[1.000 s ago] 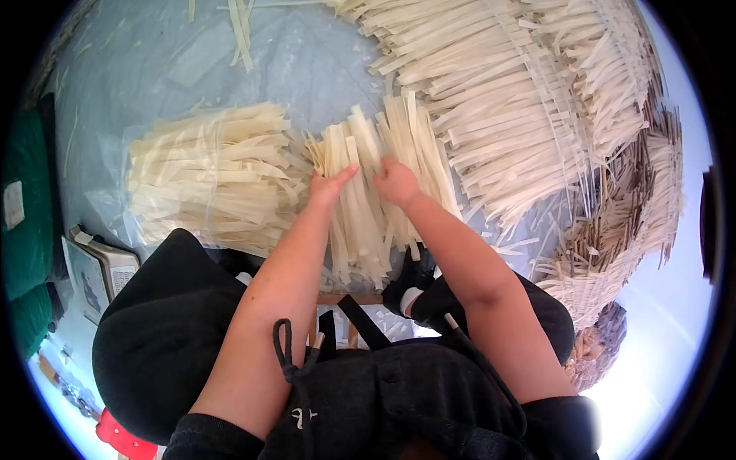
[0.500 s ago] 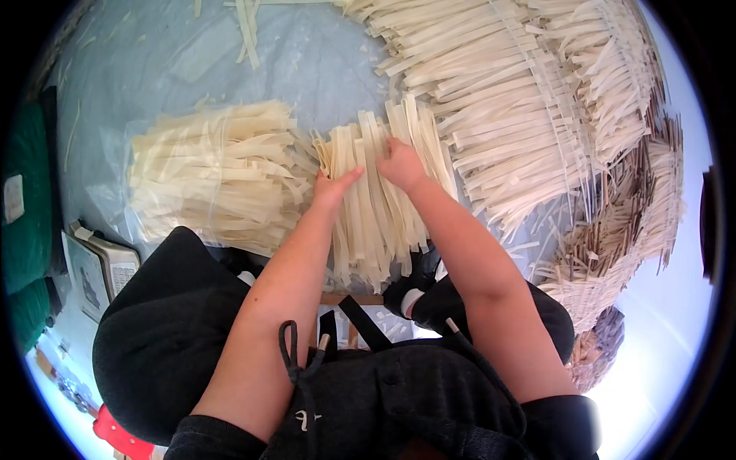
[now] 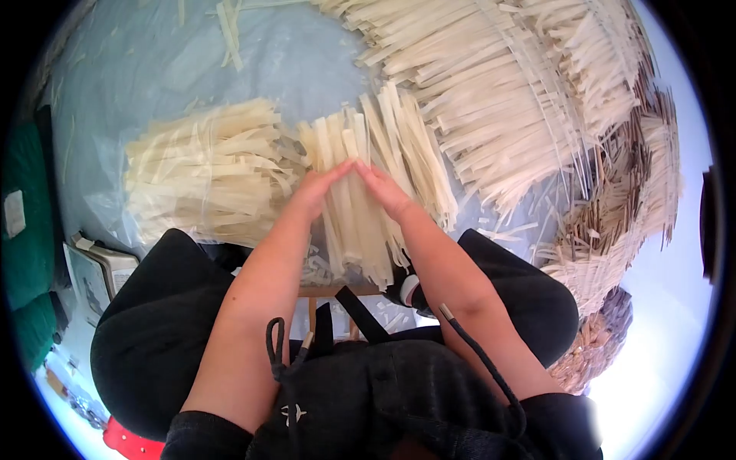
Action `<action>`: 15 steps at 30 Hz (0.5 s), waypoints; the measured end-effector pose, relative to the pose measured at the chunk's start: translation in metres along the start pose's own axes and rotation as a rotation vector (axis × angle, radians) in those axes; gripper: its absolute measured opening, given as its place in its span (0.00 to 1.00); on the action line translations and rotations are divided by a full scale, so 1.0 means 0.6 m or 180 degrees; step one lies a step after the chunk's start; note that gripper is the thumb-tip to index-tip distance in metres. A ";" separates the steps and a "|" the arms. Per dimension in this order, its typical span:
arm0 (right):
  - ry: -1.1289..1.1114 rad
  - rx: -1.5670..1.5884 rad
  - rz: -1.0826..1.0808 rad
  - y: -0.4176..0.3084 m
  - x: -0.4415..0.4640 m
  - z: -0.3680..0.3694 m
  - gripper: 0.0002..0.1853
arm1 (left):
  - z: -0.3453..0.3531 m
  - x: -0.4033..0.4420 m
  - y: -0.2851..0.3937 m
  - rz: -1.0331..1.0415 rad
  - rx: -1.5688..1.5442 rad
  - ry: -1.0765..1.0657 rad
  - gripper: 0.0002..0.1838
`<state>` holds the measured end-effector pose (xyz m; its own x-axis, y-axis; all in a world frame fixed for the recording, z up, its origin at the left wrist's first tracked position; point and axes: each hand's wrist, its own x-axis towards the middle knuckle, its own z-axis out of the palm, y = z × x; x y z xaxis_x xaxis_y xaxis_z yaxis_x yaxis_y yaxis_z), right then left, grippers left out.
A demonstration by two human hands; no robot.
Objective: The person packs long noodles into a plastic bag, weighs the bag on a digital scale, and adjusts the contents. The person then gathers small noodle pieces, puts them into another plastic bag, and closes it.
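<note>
My left hand (image 3: 313,190) and my right hand (image 3: 386,192) clasp a bundle of pale, flat dried strips (image 3: 349,222) from both sides. Their tips meet on top of it, while the other fingers are mostly hidden at the sides. More loose strips (image 3: 414,146) lie against the bundle, just beyond my right hand. To the left of my left hand rests a pile of similar strips (image 3: 245,169), partly inside a clear plastic bag (image 3: 165,180).
Long rows of strips (image 3: 491,92) spread across the right, with a darker stack of strips (image 3: 613,192) beyond them. Grey plastic sheeting (image 3: 284,61) covers the work surface. A boxy device (image 3: 103,261) stands at lower left, near a green bag (image 3: 27,207).
My right hand has moved down and left from the loose strips to close around the bundle. My left hand has shifted slightly left and down. Part of the strips now stands apart at right.
</note>
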<state>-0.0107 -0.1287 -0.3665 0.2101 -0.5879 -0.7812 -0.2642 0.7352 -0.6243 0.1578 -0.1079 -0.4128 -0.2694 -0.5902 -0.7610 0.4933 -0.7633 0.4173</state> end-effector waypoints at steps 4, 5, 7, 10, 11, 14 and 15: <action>-0.0269 -0.0618 -0.0884 -0.018 -0.031 -0.022 0.53 | 0.047 -0.005 0.025 0.0319 0.0157 -0.0293 0.38; -0.0047 -0.0700 -0.1018 -0.027 -0.039 -0.027 0.54 | 0.064 -0.016 0.031 0.0322 0.0169 -0.0316 0.38; 0.0254 -0.0089 -0.1370 -0.071 -0.103 -0.012 0.49 | 0.122 -0.073 0.079 0.0562 0.0303 -0.0914 0.39; 0.0020 0.0068 -0.1357 -0.105 -0.162 -0.041 0.40 | 0.184 -0.109 0.100 0.0977 0.1093 -0.1257 0.36; 0.0109 0.0122 -0.1558 -0.113 -0.188 -0.042 0.32 | 0.201 -0.126 0.104 0.0993 0.1137 -0.1288 0.36; 0.0428 -0.0203 -0.1747 -0.148 -0.254 -0.051 0.41 | 0.259 -0.191 0.130 0.1269 0.1225 -0.1594 0.36; 0.0453 -0.0190 -0.1802 -0.147 -0.265 -0.058 0.41 | 0.278 -0.214 0.139 0.1473 0.1540 -0.1688 0.37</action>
<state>-0.0538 -0.1120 -0.1872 0.2065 -0.9261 -0.3157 -0.2010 0.2756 -0.9400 0.0955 -0.1395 -0.1975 -0.5390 -0.8231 -0.1788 0.2740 -0.3720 0.8868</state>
